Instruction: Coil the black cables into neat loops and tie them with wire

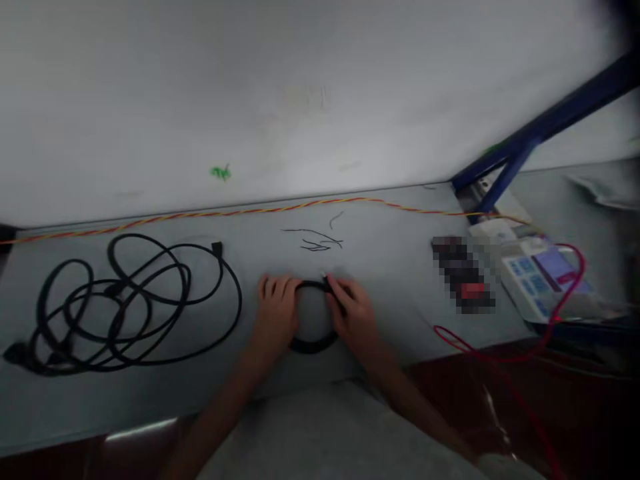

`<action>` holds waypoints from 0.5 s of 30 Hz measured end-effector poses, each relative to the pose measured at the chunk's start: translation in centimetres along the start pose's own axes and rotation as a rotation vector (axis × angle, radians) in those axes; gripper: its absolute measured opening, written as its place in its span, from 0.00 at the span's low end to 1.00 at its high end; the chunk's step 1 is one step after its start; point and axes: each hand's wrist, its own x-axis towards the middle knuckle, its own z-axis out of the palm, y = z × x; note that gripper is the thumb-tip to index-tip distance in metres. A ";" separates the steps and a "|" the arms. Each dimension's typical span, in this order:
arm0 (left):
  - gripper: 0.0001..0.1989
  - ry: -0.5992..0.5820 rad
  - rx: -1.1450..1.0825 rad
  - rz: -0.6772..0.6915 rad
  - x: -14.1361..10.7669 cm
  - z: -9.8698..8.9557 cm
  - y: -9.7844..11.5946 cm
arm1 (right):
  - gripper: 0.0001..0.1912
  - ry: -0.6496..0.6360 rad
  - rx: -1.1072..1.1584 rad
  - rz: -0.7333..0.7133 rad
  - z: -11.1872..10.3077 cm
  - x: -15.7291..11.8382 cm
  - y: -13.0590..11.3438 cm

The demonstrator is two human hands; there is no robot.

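A person's two hands work over the near edge of a grey tabletop point(395, 267), with a black cable coil point(313, 347) between them, wound into a small round ring that seems to lie flat on the surface. The left hand point(278, 305) has its fingers curled over the left side of the ring, gripping it, though the thumb cannot be made out clearly. The right hand point(356, 311) pinches the far right part of the ring between thumb and fingers, where a small pale tip point(324, 274) shows, too blurred to identify. The coil looks light, with a smooth, rubbery jacket, bendable yet springy, so its turns would likely spread if let go. The sound hold is at opposite sides, around all the turns together, with the end pinned; sharp kinks are probably the main harm to avoid. Just beyond the hands lie a few thin dark strands point(316, 249), light and easily scattered. To the left, a looser tangle of black cable point(189, 283) sprawls in wide loops, and a yellow-and-red twisted cord point(273, 211) runs along the far edge.
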 end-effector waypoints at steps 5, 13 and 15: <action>0.27 -0.017 -0.038 0.039 -0.2 -0.3 -0.3 | 0.24 -0.060 0.009 -0.058 0.3 0.9 0.4; 0.36 -0.032 -0.064 0.048 -0.4 -0.3 0.0 | 0.30 -0.139 -0.346 -0.048 -1.2 -1.3 -0.7; 0.38 -0.039 -0.113 0.082 -0.4 -0.3 -0.2 | 0.30 -0.129 -0.388 -0.039 -1.5 -1.6 -0.8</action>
